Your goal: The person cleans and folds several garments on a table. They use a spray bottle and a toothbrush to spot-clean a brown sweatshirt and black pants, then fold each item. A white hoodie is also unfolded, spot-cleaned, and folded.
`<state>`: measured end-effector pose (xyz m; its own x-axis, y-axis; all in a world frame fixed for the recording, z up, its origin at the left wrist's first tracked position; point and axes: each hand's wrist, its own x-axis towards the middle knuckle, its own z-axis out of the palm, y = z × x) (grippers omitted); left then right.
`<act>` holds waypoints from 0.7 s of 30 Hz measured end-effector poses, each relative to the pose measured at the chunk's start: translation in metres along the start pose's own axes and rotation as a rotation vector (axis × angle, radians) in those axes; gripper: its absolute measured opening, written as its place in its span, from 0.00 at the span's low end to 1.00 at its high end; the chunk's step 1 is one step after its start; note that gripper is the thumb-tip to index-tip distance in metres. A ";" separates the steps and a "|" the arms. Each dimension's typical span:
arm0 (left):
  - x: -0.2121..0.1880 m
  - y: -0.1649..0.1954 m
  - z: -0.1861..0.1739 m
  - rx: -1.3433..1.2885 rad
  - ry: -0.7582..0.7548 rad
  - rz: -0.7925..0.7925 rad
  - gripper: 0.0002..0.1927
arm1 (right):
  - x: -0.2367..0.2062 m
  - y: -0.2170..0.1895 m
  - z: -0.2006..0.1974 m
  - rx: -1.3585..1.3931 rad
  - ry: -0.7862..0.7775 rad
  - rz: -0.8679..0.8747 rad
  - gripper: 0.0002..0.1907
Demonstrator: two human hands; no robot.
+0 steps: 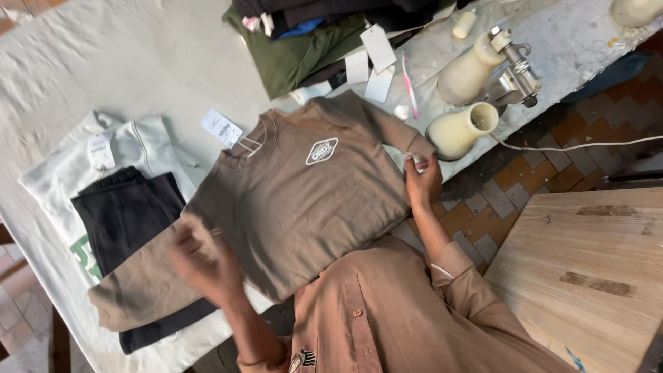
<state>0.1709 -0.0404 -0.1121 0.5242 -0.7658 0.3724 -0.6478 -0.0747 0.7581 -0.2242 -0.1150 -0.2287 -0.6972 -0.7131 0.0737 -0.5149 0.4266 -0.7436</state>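
Right-hand grip: right hand (423,183) closed in a pinch on the edge of the brown sweatshirt (304,200) near the end of its folded-in sleeve, pinning that side flat at the table edge.
Left-hand grip: left hand (204,266) is motion-blurred over the other sleeve (141,287); whether its fingers are closed on the cloth cannot be told.
Sweatshirt position: lies front-up on the white padded table (103,76), collar away from the person, a white diamond emblem on the chest and a paper tag (221,128) at the neck; laid flat so both sides can be reached.
Sleeve: stretched outward, overlapping the dark folded garment (128,207).
Beneath and beside: the dark garment rests on a cream sweatshirt (138,148), just left of the brown one.
Far side: garment stack (304,41) with loose tags, well apart.
Right of table: cream thread cones (459,128) and a metal tool (518,76), near the right hand but not touching.
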 end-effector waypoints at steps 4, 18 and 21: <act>-0.002 0.072 0.035 -0.034 -0.231 0.080 0.19 | -0.003 -0.041 -0.006 0.454 -0.157 0.299 0.25; -0.014 0.060 0.050 -0.298 -0.449 -0.291 0.15 | -0.024 -0.081 0.015 0.834 -0.350 -0.212 0.12; -0.008 0.021 0.047 -0.829 -0.466 -0.682 0.27 | -0.067 -0.116 0.008 0.235 -0.479 -1.184 0.09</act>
<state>0.1270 -0.0660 -0.1245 0.2590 -0.9009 -0.3482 0.3387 -0.2529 0.9063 -0.1137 -0.1212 -0.1524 0.3902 -0.7343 0.5555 -0.5580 -0.6685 -0.4917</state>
